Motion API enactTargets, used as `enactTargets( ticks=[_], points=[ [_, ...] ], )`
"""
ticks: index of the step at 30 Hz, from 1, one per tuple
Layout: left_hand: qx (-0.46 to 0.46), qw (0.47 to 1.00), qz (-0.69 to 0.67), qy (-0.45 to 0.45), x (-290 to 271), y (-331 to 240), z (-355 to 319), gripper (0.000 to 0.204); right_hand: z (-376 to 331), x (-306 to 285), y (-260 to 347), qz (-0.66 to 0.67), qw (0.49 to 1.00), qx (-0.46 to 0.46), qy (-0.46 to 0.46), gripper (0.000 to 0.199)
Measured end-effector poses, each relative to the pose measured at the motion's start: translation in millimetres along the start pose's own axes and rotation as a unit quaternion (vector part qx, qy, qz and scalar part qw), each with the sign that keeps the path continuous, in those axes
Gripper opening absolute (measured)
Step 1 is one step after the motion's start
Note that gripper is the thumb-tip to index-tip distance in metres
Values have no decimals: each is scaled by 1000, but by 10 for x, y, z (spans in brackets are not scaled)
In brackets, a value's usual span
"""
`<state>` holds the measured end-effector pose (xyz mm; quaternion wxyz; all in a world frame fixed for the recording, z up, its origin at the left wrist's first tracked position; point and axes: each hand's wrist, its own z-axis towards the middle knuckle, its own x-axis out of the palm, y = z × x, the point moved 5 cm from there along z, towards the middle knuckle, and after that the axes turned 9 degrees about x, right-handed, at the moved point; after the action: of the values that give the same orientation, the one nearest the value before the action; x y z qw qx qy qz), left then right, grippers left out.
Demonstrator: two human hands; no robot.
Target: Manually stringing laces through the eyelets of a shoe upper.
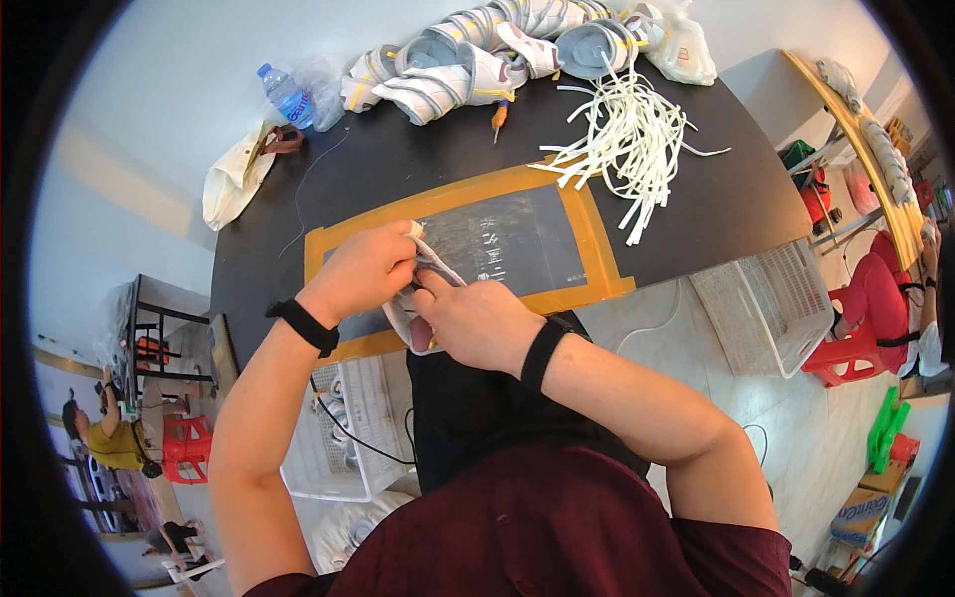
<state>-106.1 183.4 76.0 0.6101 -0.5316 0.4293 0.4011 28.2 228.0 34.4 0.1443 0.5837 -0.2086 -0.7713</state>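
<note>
Over the near edge of the table, both hands are on a light grey and white shoe upper (pixel 439 261) with a pinkish patch. My left hand (pixel 363 267) pinches its far edge, fingers closed. My right hand (pixel 484 320) grips it from the right, its fingers bent into the opening and partly hidden. Beneath lies a dark board (pixel 532 234) with pale markings, bordered by orange-yellow tape (pixel 595 244). Toward the back right spreads a loose bundle of flat white laces (pixel 632 139). A small tool with an orange handle (pixel 499 115) points its thin tip toward me.
Several nested shoe uppers (pixel 448 75) line the black table's (pixel 716 169) far edge. A water bottle (pixel 285 95) and a cream cloth bag (pixel 237 179) stand at the left. White plastic crates (pixel 761 308) sit right and below. People work on both sides.
</note>
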Motion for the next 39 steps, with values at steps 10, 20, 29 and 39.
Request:
enactTargets(
  ticks=[10, 20, 29, 39],
  points=[
    [-15, 1000, -1, 3, -54, -74, -15, 15, -79, 23, 10, -1, 999, -13, -43, 22],
    [1, 998, -46, -46, 34, 11, -120, 13, 128, -65, 51, -30, 998, -24, 53, 17],
    [16, 998, -37, -50, 2, -39, -96, 14, 94, -20, 1, -33, 997, -47, 49, 22],
    [2, 996, -65, -59, -1, 23, -176, 14, 58, -41, 92, -48, 998, -25, 15, 21]
  ],
)
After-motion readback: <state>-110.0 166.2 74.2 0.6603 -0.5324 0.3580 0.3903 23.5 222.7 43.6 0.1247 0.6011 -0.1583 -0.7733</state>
